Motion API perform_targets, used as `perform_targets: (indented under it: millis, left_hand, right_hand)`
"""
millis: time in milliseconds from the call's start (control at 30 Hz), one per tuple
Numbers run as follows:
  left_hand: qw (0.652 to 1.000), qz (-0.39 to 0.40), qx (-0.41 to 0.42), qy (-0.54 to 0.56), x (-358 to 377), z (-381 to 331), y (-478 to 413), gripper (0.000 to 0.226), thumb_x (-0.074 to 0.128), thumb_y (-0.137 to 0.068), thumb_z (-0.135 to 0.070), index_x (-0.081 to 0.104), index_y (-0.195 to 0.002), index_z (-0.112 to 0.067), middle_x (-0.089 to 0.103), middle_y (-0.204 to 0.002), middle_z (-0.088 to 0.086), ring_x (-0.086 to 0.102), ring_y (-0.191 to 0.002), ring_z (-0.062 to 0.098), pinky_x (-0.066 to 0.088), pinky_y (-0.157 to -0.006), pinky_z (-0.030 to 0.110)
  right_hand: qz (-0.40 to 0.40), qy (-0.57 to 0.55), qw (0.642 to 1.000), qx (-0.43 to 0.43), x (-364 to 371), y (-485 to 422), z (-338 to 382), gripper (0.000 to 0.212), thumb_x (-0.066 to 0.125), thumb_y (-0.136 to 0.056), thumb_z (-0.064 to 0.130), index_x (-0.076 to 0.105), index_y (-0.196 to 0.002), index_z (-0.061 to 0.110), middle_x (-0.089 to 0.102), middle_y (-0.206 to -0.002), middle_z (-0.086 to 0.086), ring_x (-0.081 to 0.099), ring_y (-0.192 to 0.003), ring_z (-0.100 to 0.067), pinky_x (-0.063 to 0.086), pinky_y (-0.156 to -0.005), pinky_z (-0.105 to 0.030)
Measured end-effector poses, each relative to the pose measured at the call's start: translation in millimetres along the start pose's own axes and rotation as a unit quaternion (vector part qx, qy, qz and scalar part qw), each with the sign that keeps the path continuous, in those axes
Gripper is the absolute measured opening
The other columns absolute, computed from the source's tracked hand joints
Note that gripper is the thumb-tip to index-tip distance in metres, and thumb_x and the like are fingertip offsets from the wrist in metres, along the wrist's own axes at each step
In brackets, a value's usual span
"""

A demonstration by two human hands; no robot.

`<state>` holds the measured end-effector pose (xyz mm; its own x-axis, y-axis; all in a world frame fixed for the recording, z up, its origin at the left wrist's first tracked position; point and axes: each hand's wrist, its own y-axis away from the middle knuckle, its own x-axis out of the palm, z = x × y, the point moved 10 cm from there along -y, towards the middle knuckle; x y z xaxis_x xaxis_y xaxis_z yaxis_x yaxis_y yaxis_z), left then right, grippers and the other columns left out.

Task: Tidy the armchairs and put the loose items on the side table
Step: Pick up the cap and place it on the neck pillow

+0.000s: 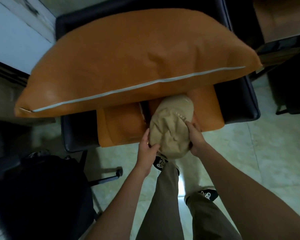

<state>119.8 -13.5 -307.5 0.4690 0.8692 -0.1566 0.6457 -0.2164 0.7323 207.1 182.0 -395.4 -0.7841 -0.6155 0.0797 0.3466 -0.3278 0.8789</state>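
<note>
A beige cap (171, 125) is held over the front edge of a dark armchair (241, 101). My left hand (148, 144) grips the cap's left side, thumb on top. My right hand (195, 137) grips its right side. A large orange cushion (128, 66) with a white zip line lies tilted across the armchair, overhanging its left arm. Under it, the orange seat cushion (121, 125) shows at the front. The cap hides part of the seat cushion's front edge.
A dark bag (42, 187) sits on a second chair at the lower left. A wooden side table (282, 19) stands at the upper right. A white wall panel (12, 32) is at the upper left. My legs and dark shoes (209, 194) stand on pale floor tiles.
</note>
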Motion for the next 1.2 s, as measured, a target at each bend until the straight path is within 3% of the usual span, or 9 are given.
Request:
perform_targets:
  millis: [167,333,533,733,833,933,1033,1100,1200]
  left_hand:
    - [0.999,-0.012,0.046,-0.023,-1.2,-10.6,50.8,0.076,0.055,-0.091,0.007,0.037,-0.15,-0.036,0.056,-0.127,-0.024,0.059,-0.117,0.001,0.054,-0.097,0.027]
    - [0.993,0.023,0.094,-0.067,20.9,-29.3,105.7,0.074,0.067,-0.09,-0.002,0.038,-0.149,-0.037,0.054,-0.135,-0.021,0.057,-0.12,-0.001,0.053,-0.088,0.016]
    - [0.962,0.036,0.217,-0.161,65.5,-104.7,174.6,0.062,0.068,-0.093,-0.024,0.037,-0.141,-0.047,0.041,-0.147,-0.014,0.049,-0.128,0.001,0.052,-0.095,0.024]
    - [0.857,0.102,0.414,-0.289,177.3,-237.2,255.5,0.066,0.066,-0.089,-0.05,0.037,-0.148,-0.04,0.033,-0.152,-0.022,0.032,-0.141,0.0,0.033,-0.113,0.03]
    - [0.837,0.163,0.38,-0.358,231.7,-269.7,273.1,0.067,0.071,-0.086,-0.047,0.042,-0.146,-0.037,0.048,-0.143,-0.016,0.045,-0.13,0.002,0.038,-0.106,0.024]
    - [0.867,0.268,0.282,-0.311,263.1,-274.2,280.5,0.038,0.074,-0.087,-0.036,0.065,-0.123,-0.028,0.07,-0.114,-0.009,0.066,-0.103,0.006,0.054,-0.083,0.02]
    - [0.907,0.265,0.268,-0.185,263.6,-285.5,277.0,0.03,0.075,-0.087,-0.024,0.07,-0.116,-0.016,0.074,-0.108,0.002,0.07,-0.101,0.018,0.058,-0.081,0.029]
    - [0.923,0.228,0.289,-0.111,257.8,-294.5,271.7,0.032,0.076,-0.085,-0.026,0.07,-0.115,-0.016,0.073,-0.111,0.005,0.068,-0.104,0.025,0.058,-0.085,0.037]
    - [0.945,0.19,0.264,0.006,251.8,-296.1,258.5,0.033,0.073,-0.087,-0.023,0.065,-0.119,-0.018,0.069,-0.119,0.006,0.066,-0.108,0.028,0.057,-0.085,0.041]
  right_hand:
    - [0.066,-0.088,0.993,-0.043,-18.9,32.4,-13.7,0.05,0.069,-0.092,0.032,0.053,-0.14,0.029,0.069,-0.128,0.0,0.068,-0.114,-0.023,0.054,-0.098,-0.045]
    - [0.042,-0.099,0.989,-0.103,-85.6,98.8,15.1,0.095,0.083,-0.072,0.054,0.04,-0.152,0.025,0.057,-0.144,-0.003,0.062,-0.124,-0.022,0.05,-0.105,-0.047]
    - [0.055,0.053,0.969,-0.237,-175.8,201.6,100.0,0.074,0.075,-0.081,0.048,0.044,-0.148,0.037,0.059,-0.141,0.001,0.063,-0.121,-0.017,0.052,-0.101,-0.041]
    - [0.145,0.306,0.892,-0.3,-216.7,309.4,179.7,0.063,0.07,-0.091,0.04,0.04,-0.145,0.054,0.047,-0.14,0.017,0.05,-0.121,0.002,0.042,-0.101,-0.028]
    - [0.202,0.343,0.865,-0.306,-222.0,349.8,209.2,0.064,0.071,-0.091,0.036,0.04,-0.146,0.05,0.054,-0.138,0.018,0.058,-0.12,-0.003,0.048,-0.098,-0.024]
    - [0.215,0.347,0.85,-0.332,-231.0,375.7,241.2,0.065,0.073,-0.091,0.029,0.044,-0.148,0.037,0.06,-0.134,0.015,0.063,-0.117,-0.003,0.052,-0.099,-0.027]
    - [0.128,0.393,0.817,-0.401,-247.2,382.9,273.9,0.059,0.074,-0.089,0.035,0.051,-0.143,0.036,0.06,-0.128,0.015,0.061,-0.115,-0.005,0.051,-0.102,-0.034]
    - [-0.018,0.382,0.795,-0.47,-270.6,387.4,298.4,0.053,0.07,-0.091,0.04,0.053,-0.141,0.035,0.052,-0.127,0.014,0.053,-0.118,-0.003,0.046,-0.105,-0.032]
    - [-0.245,0.246,0.767,-0.54,-312.2,415.2,300.7,0.043,0.065,-0.095,0.037,0.056,-0.136,0.03,0.047,-0.131,0.009,0.045,-0.121,-0.005,0.035,-0.099,-0.017]
